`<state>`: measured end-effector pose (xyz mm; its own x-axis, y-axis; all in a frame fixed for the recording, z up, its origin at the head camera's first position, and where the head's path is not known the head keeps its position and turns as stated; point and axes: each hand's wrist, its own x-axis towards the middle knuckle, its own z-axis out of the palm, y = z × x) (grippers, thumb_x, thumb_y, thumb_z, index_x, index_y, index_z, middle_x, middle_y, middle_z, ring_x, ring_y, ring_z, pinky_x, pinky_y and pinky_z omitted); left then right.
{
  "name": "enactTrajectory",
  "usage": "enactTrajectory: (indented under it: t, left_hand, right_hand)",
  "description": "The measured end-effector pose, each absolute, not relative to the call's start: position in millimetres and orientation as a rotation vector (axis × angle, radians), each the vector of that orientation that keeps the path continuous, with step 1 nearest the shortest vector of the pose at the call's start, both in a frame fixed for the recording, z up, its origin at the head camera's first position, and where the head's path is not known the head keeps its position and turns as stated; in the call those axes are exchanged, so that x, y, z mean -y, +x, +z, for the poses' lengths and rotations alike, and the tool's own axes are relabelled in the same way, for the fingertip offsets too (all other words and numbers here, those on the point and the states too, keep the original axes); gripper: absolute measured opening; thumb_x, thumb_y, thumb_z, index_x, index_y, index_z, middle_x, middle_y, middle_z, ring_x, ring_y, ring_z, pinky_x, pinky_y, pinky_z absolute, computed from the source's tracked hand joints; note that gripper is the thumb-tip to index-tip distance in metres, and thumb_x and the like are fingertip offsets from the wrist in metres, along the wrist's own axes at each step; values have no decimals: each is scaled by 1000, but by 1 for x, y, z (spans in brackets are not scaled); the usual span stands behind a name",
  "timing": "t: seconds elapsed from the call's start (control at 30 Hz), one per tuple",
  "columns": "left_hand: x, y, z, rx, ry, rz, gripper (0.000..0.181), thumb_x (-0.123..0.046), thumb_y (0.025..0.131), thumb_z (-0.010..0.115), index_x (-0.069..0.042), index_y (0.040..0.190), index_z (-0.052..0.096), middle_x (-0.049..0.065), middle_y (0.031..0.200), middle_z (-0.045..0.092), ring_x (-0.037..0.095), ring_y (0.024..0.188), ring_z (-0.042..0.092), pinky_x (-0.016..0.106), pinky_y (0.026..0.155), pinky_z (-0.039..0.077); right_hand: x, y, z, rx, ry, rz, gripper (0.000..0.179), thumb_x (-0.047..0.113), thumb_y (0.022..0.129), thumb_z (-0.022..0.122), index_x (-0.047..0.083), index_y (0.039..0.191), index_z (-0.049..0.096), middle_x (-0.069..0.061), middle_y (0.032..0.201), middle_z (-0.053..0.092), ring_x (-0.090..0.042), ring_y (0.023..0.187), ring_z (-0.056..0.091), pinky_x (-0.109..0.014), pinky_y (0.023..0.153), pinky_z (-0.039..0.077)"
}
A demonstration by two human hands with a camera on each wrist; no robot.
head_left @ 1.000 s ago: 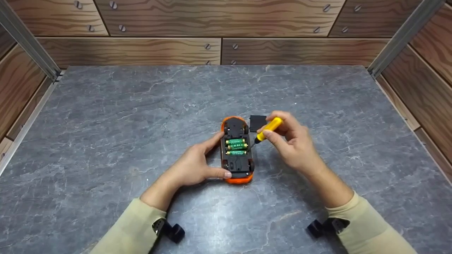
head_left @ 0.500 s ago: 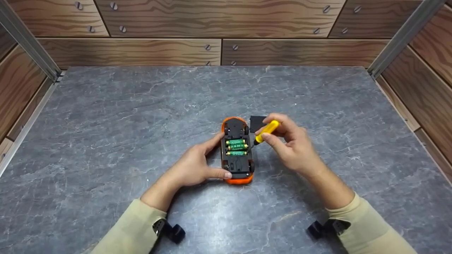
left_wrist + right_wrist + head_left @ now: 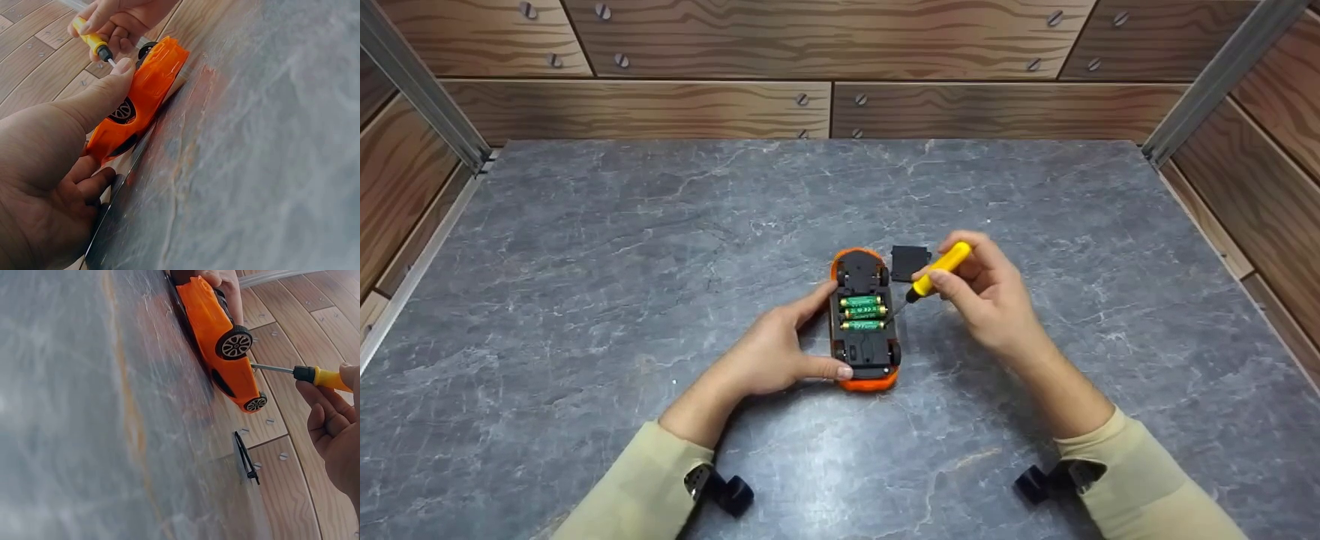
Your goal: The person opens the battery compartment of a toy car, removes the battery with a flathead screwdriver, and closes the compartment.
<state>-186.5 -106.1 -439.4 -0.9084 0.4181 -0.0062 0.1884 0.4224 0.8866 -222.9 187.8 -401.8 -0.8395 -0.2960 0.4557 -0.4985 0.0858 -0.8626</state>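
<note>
An orange toy car (image 3: 868, 383) lies upside down on the table, its black underside facing up. In its open battery bay sit three green batteries (image 3: 861, 325). My left hand (image 3: 765, 352) grips the car from the left, thumb over the near end and fingers along the side. My right hand (image 3: 994, 304) pinches a yellow screwdriver (image 3: 943, 268) by its handle. The slanted metal shaft (image 3: 274, 368) reaches the bay's right edge, close to the lowest battery's end; the right wrist view hides its tip behind the car body.
A black battery cover (image 3: 909, 262) lies just beyond the car's right side, partly behind the right hand's fingers. The grey marbled table (image 3: 660, 225) spreads around, with wood-patterned walls (image 3: 645, 109) at the back and sides.
My right hand dips left and down with the screwdriver, then comes back up and right, showing more of the cover. My left hand and the car stay still.
</note>
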Motion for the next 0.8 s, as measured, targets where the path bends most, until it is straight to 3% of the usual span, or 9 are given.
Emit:
enactTrajectory:
  t: [0.2,0.5,0.67,0.8]
  left_hand:
    - [106,-187,-439,-2443,525,1485,120,-39,72,99,-22,168,30,2,167,40,16,154,35,36,128,24]
    - [107,-187,-439,-2459,543,1479,120,-39,72,99,-21,168,30,3,167,40,17,153,36,36,127,25]
    - [106,-187,-439,-2468,543,1475,120,-39,72,99,-21,168,31,3,167,40,17,153,37,36,127,25]
    - [106,-186,-439,-2468,537,1470,120,-40,71,99,-22,168,31,3,167,41,18,152,37,37,127,26]
  right_hand:
    - [-189,-224,-402,2199,811,1863,24,-8,101,64,-10,120,51,-22,101,77,-18,81,71,-22,68,57]
    - [-180,-214,-396,2234,962,1624,28,-10,96,70,-5,120,56,-17,101,78,-20,91,75,-29,84,63]
    - [-178,-211,-392,2284,955,1506,29,-6,95,74,2,119,59,-7,100,80,-19,89,75,-28,84,62]
    - [-179,-211,-393,2294,923,1538,29,-6,95,74,1,119,58,-8,99,79,-18,88,75,-27,81,62]
